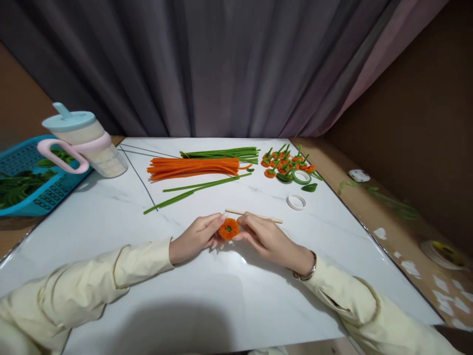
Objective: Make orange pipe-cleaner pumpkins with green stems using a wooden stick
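Both hands met at the near middle of the white worktop [111, 207], pinching a small orange pipe-cleaner flower [229, 229] with a green centre between them. The left hand [195, 237] had its fingers [216, 222] closed lightly on the flower's left edge; the right hand [266, 239] gripped the other side, fingers [248, 223] curled in tight, nearly shut around the fuzzy coil. A thin wooden stick [254, 215] lay just behind the flower, touching or almost touching the right fingertips; I could not tell whether it was held. By the look of it, the coil was being pressed and shaped into a bloom, and the next move would call for a steady pinch so the winding did not spring loose. Beyond the flower lay a bundle of orange stems [194, 168], green stems [221, 154] behind them, and a few loose green ones between. To the flower's far right sat a heap of finished flowers [284, 162] and two tape rolls [296, 201]. Far left of it stood a lidded cup [83, 140] beside a blue basket [22, 162].
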Motion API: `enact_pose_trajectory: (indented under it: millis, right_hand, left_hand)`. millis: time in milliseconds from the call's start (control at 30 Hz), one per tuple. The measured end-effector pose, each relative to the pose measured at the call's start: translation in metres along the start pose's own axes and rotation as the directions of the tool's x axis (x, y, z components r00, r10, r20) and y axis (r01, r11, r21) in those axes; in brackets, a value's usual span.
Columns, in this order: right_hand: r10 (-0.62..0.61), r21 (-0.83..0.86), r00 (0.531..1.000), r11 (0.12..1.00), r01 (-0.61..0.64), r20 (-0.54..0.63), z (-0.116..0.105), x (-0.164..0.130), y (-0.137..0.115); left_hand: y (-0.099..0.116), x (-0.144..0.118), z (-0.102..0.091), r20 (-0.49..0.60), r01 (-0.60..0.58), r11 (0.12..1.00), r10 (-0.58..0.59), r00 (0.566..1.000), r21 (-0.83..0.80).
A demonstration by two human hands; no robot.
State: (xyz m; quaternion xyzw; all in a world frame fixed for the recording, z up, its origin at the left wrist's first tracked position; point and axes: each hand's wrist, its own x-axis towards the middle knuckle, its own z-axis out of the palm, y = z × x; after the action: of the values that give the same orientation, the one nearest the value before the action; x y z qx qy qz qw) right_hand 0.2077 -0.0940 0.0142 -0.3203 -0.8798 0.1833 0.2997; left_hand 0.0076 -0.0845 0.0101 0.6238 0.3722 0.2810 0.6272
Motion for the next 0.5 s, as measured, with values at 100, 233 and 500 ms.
enact_pose_trajectory:
  millis: [100,233,500]
  right_hand:
    - [-0.073,-0.106,0.997,0.992,0.072,-0.006,-0.0001,0.0004,0.0011]
    - [-0.175,-0.291,0.984,0.94,0.18,0.044,0.0018,0.0002,0.0004]
    - [-0.145,-0.325,0.987,0.932,0.16,0.072,-0.0012,0.0006,-0.0021]
  left_hand:
    - [-0.0022,0.0009,-0.0012,0.003,-0.011,0.998,0.011,1.0,0.058]
    - [-0.0013,-0.002,-0.0005,-0.024,-0.024,0.978,0.03,0.999,0.205]
    - [0.0032,-0.003,0.0015,-0.076,-0.073,0.95,0.1,0.992,0.304]
